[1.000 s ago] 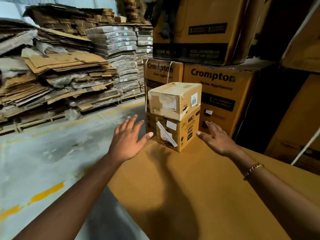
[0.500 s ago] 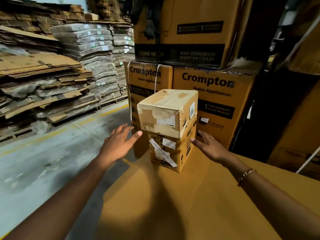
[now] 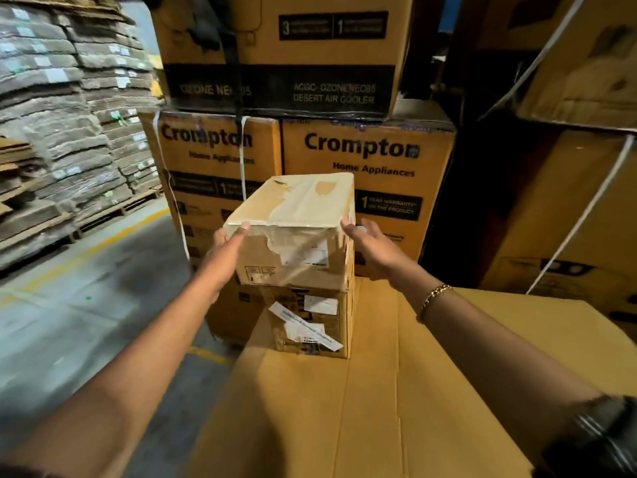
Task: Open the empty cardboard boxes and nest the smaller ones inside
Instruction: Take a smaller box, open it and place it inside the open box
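Note:
Two small closed cardboard boxes are stacked at the far edge of a large closed brown box point(image 3: 396, 391). The upper small box point(image 3: 296, 232), pale and covered in torn tape and labels, rests on the lower small box point(image 3: 310, 322), which carries white stickers. My left hand point(image 3: 225, 243) presses against the upper box's left side, thumb at its top edge. On the box's right side lies my right hand point(image 3: 370, 250), a bracelet on its wrist. Both hands clasp the upper box between them.
Behind the stack stand large Crompton boxes point(image 3: 368, 167) with an air cooler box point(image 3: 282, 53) on top. More big boxes point(image 3: 568, 219) with white straps rise at the right. Pallets of flattened cardboard point(image 3: 69, 132) line the left, across a grey floor point(image 3: 69, 322) with yellow lines.
Both hands have moved forward from open and apart to the sides of the upper small box. The view has come closer to the stack.

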